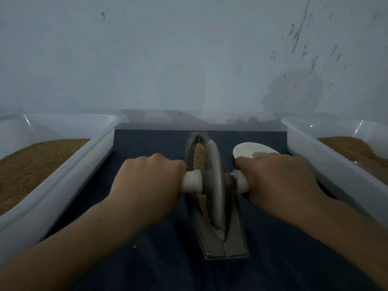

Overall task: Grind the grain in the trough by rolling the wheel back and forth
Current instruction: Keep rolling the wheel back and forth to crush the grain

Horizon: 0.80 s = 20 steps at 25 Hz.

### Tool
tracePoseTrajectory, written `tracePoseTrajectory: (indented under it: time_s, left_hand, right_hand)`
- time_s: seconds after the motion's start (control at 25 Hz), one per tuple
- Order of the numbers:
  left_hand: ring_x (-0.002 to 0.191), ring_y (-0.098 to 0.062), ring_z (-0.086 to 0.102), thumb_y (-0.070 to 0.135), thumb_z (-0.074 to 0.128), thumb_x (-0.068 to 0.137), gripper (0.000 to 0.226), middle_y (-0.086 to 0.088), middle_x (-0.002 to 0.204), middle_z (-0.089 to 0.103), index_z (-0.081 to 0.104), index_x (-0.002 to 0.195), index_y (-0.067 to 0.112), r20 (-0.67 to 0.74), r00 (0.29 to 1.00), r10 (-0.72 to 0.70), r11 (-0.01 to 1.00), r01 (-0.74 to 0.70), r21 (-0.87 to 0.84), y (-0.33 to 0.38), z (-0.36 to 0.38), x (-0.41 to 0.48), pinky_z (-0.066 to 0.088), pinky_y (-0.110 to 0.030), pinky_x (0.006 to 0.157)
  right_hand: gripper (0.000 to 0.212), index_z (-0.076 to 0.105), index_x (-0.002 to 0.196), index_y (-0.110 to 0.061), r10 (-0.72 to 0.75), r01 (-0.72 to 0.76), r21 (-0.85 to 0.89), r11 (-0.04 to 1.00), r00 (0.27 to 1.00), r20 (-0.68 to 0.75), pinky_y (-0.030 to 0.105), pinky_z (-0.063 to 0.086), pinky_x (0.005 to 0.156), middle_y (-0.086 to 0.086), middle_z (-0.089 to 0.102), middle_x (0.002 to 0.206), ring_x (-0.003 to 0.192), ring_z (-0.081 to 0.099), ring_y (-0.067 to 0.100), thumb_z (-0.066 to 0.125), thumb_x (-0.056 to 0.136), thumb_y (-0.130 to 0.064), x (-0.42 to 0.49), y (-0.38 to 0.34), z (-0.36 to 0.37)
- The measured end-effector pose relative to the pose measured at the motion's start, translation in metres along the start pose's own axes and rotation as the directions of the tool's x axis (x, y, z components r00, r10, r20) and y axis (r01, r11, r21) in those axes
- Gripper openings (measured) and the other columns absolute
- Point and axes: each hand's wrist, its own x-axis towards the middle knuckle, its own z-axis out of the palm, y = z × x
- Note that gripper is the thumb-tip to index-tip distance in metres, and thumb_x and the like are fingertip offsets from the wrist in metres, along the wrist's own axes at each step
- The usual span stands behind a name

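Observation:
A long grey metal trough lies lengthwise on the dark cloth in front of me. Tan grain fills its groove, coarse at the far end and finer near the front. A grey grinding wheel stands upright in the groove, about midway along. A pale axle handle sticks out on each side. My left hand grips the left handle. My right hand grips the right handle. My fingers are curled under and mostly hidden.
A white plastic tub of tan grain stands at the left, and another white tub with brown meal at the right. A small white dish sits behind my right hand. A pale wall rises just beyond the cloth.

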Motion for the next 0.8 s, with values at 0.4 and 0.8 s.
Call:
tracePoseTrajectory:
  time_s: [0.4,0.8]
  left_hand:
    - [0.054,-0.015,0.035,0.033,0.062,0.082,0.012,0.008,0.067,0.036,0.051,0.084,0.031,0.167,0.976,-0.138,0.990,0.141,-0.007,0.000,0.021,0.030,0.030,-0.031,0.052]
    - [0.064,-0.021,0.048,0.030,0.058,0.088,0.010,0.003,0.076,0.046,0.059,0.097,0.028,0.189,0.970,-0.156,0.988,0.150,0.048,0.002,0.024,0.051,0.035,-0.034,0.057]
  right_hand:
    - [0.025,0.042,0.084,-0.031,0.074,-0.079,0.026,0.997,0.987,0.141,0.030,0.036,0.051,-0.005,0.056,0.078,0.069,0.057,0.022,0.067,0.083,-0.034,0.041,0.000,0.028]
    - [0.022,0.043,0.085,-0.029,0.129,-0.133,0.027,0.991,0.985,0.118,0.031,0.031,0.053,-0.004,0.056,0.078,0.070,0.056,0.025,0.064,0.085,-0.032,0.049,-0.001,0.039]
